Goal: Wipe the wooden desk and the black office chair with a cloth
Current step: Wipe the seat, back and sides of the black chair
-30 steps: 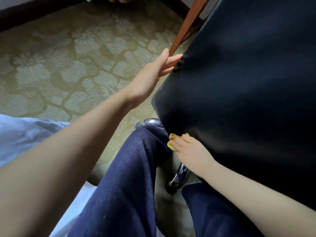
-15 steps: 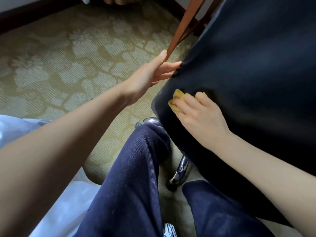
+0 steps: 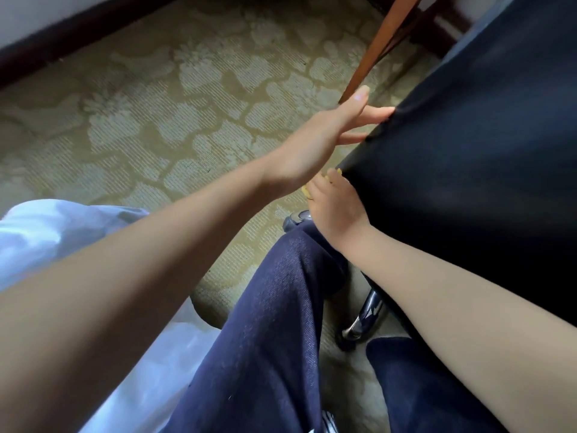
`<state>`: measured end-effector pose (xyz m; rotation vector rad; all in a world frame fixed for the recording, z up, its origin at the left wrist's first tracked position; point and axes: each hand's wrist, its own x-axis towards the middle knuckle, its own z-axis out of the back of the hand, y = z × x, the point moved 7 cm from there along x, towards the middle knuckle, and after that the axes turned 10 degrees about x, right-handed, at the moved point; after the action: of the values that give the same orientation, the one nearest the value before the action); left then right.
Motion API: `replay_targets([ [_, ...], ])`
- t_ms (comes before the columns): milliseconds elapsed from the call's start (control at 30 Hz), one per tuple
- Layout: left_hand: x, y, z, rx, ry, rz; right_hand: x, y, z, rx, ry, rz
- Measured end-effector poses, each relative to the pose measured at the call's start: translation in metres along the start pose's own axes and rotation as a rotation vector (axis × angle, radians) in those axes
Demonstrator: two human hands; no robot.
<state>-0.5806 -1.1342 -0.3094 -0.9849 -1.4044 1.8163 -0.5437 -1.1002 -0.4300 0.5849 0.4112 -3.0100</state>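
Note:
The black office chair point(image 3: 468, 157) fills the right side of the view, its padded edge facing me. My left hand point(image 3: 324, 142) reaches across with straight fingers and touches the chair's left edge. My right hand point(image 3: 334, 210) lies against the lower left corner of the chair and holds a yellow cloth point(image 3: 307, 191), of which only a small bit shows beyond the fingers. A wooden desk leg point(image 3: 374, 48) slants down behind the chair at the top.
Patterned green carpet point(image 3: 175, 104) covers the floor, with a dark skirting board point(image 3: 78, 35) at the top left. My legs in dark blue trousers point(image 3: 268, 339) are below. The chair's chrome base point(image 3: 365, 317) shows between them. White fabric point(image 3: 46, 235) lies at the left.
My right hand with the cloth slid up the chair's surface, then came back down and left to its lower corner. My left hand stayed on the chair's edge.

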Motion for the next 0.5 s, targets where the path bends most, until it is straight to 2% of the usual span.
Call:
replay_targets([
  [67,0.000,0.000,-0.001,0.004,-0.014,-0.001,-0.006,0.015,-0.017,-0.137,-0.015,0.136],
  [167,0.001,0.000,-0.002,0.008,-0.042,-0.002,-0.034,0.024,-0.050,-0.260,0.067,0.216],
  [333,-0.004,-0.006,-0.008,0.120,-0.087,-0.004,-0.115,0.022,-0.111,-0.323,0.255,0.302],
  [500,-0.020,-0.004,-0.026,0.191,-0.181,-0.030,-0.190,0.006,-0.135,-0.265,0.256,0.306],
])
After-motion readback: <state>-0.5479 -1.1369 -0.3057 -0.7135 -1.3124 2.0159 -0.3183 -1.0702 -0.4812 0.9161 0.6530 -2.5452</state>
